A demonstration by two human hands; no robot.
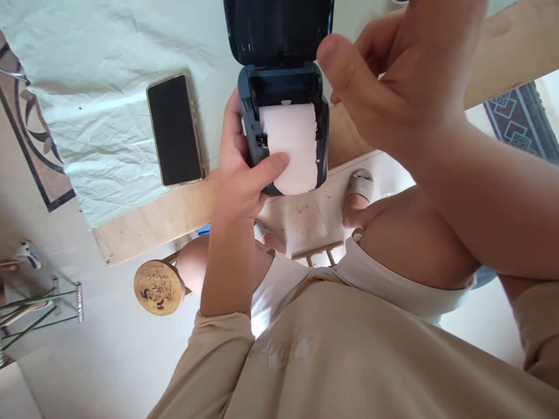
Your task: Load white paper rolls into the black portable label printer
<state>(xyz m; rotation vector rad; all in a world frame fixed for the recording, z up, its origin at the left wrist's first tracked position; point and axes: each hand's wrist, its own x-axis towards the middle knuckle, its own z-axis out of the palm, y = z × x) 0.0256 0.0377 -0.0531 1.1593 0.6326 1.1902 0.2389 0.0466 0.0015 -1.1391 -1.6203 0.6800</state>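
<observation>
A small dark blue printer (pixel 283 87) sits at the near edge of the table with its lid flipped up. A strip of white paper (pixel 293 145) comes out of its roll bay and lies over the front. My left hand (pixel 242 174) grips the printer's left side, and its thumb presses on the paper. My right hand (pixel 393 75) hovers above and to the right of the printer, close to the camera. Its fingers are loosely curled and apart, the thumb points toward the lid, and nothing is in it.
A black smartphone (pixel 175 129) lies face up on crumpled white paper (pixel 96 87) covering the wooden table (pixel 148 224). A round wooden stool top (pixel 159 287) is below the table edge. My knees and sandalled feet (pixel 360 187) are on the tiled floor.
</observation>
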